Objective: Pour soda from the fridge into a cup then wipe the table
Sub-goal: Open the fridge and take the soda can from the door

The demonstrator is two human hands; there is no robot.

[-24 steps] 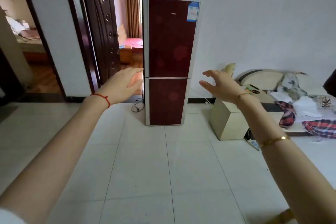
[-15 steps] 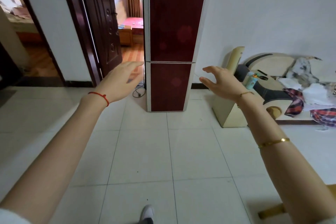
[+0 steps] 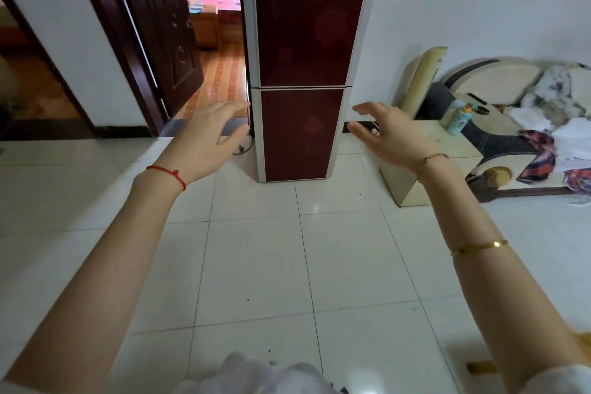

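Note:
A tall dark red two-door fridge (image 3: pixel 303 57) with pale edges stands ahead against the white wall, both doors closed. My left hand (image 3: pixel 204 141) is stretched out in front of its lower left edge, fingers apart and empty, a red string on the wrist. My right hand (image 3: pixel 388 134) reaches out just right of the lower door, also empty with fingers spread, gold bracelets on the arm. Neither hand touches the fridge. No soda, cup or table is in view.
A dark wooden door (image 3: pixel 160 29) stands ajar left of the fridge, showing a room with a wooden floor. A beige low cabinet (image 3: pixel 425 166) and a cluttered sofa (image 3: pixel 524 125) with clothes and a small bottle (image 3: pixel 459 120) sit to the right. White floor tiles (image 3: pixel 256 265) lie between me and the fridge.
The fridge has grown larger and closer in view, its top now cut off. Both hands stay raised and open, nearer the lower door.

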